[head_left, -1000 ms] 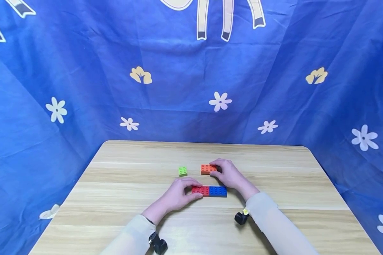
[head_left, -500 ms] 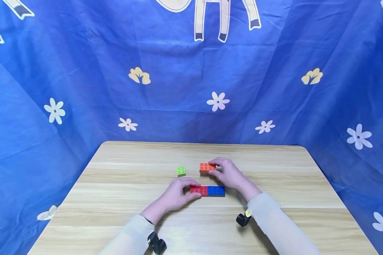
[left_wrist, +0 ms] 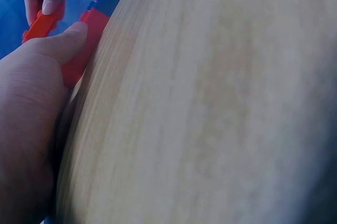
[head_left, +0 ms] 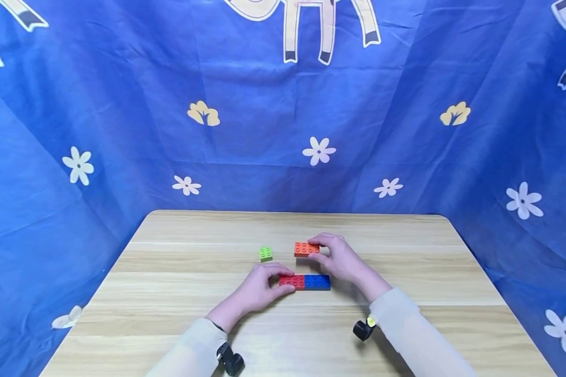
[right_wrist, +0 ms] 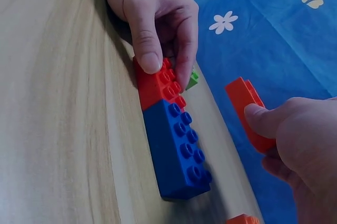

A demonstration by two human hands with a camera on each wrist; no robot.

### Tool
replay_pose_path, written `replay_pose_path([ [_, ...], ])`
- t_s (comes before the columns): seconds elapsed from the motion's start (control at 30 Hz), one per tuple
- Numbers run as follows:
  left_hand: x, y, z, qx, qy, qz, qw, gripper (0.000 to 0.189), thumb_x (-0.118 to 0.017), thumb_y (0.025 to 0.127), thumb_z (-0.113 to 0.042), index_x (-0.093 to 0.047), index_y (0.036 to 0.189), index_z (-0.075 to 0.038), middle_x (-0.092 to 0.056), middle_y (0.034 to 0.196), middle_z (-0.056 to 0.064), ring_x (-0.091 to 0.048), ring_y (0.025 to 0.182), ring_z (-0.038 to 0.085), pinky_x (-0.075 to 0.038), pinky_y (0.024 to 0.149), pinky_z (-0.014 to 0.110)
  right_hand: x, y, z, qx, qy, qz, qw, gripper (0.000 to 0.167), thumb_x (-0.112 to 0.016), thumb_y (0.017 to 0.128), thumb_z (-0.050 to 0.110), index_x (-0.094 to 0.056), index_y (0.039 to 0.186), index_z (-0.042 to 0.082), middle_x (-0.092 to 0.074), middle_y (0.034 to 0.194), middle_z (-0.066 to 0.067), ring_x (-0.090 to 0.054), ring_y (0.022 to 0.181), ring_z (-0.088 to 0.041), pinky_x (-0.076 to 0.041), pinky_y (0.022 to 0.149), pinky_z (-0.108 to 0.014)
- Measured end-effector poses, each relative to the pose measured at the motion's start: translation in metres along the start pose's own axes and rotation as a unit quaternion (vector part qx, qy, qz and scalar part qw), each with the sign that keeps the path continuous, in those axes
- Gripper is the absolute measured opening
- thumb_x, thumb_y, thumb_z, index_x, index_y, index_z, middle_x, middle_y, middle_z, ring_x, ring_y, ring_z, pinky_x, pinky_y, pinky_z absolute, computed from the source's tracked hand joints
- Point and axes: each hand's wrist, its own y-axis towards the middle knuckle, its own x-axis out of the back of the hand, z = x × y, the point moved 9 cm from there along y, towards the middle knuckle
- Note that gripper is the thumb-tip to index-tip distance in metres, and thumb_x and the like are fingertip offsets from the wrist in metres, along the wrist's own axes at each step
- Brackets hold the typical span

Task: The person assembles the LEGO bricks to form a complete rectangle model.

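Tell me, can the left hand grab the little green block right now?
Probably not right away: the left hand pinches the red block and would have to let go first. The green block sits close by, with nothing on top.

Orange brick (head_left: 302,250) in R grip (head_left: 338,258)

A rectangular orange plastic brick (head_left: 302,250) is held raised, studs up, beyond a rectangular red plastic brick (head_left: 299,283) and a rectangular blue plastic brick (head_left: 317,283), which lie end to end, touching, studs upward.
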Motion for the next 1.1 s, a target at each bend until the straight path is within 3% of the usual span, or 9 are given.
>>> replay_pose_path([
  [0.6,0.002,0.000,0.002,0.013,-0.010,0.005,0.9998,0.038,-0.085,0.092,-0.036,-0.078,0.122,-0.013,-0.074,0.125,0.000,-0.066,0.121,0.019,-0.049,0.109,0.045,-0.003,-0.021,0.014,0.023,0.018,0.018,0.9994,0.035,-0.079,0.098,0.019,-0.073,0.131,0.007,-0.072,0.125,0.001,-0.066,0.119,-0.019,-0.052,0.106,-0.045],
  [0.83,0.003,0.000,0.002,0.019,-0.005,0.004,0.9998,0.037,-0.086,0.091,-0.035,-0.078,0.121,-0.014,-0.074,0.125,0.000,-0.066,0.122,0.019,-0.048,0.110,0.045,-0.007,-0.030,0.018,0.034,0.018,0.021,0.9991,0.037,-0.079,0.099,0.021,-0.073,0.131,0.005,-0.072,0.126,0.001,-0.066,0.120,-0.021,-0.046,0.109,-0.050],
  [1.1,0.001,0.001,0.002,0.012,-0.004,0.005,0.9999,0.038,-0.087,0.090,-0.033,-0.078,0.121,-0.014,-0.075,0.122,0.000,-0.066,0.119,0.017,-0.049,0.108,0.044,-0.016,-0.039,0.019,0.045,0.034,0.025,0.9981,0.035,-0.081,0.097,0.017,-0.073,0.129,0.005,-0.072,0.125,0.001,-0.066,0.117,-0.018,-0.053,0.104,-0.044],
])
